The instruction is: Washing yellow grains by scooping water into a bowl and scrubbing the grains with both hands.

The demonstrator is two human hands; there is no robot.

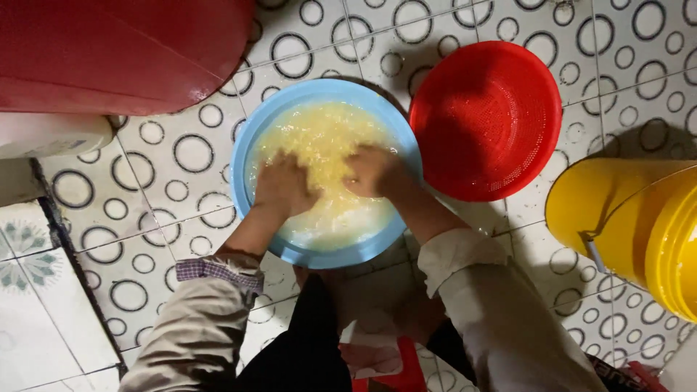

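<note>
Head view | my left hand (283,185) and right hand (372,173) sunk in yellow grains (319,138), fingers clutching handfuls | blue basin (250,156) water cloudy | red strainer (485,120) right, unfilled: draining not begun

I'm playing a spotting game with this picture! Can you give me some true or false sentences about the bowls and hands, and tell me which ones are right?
1. Both hands, left hand and right hand, are in the blue basin. True.
2. The red strainer is full of yellow bits. False: it looks empty.
3. The basin holds yellow bits in cloudy water. True.
4. The yellow bucket stands left of the basin. False: it stands on the right.
5. The floor tiles show circles. True.
</note>
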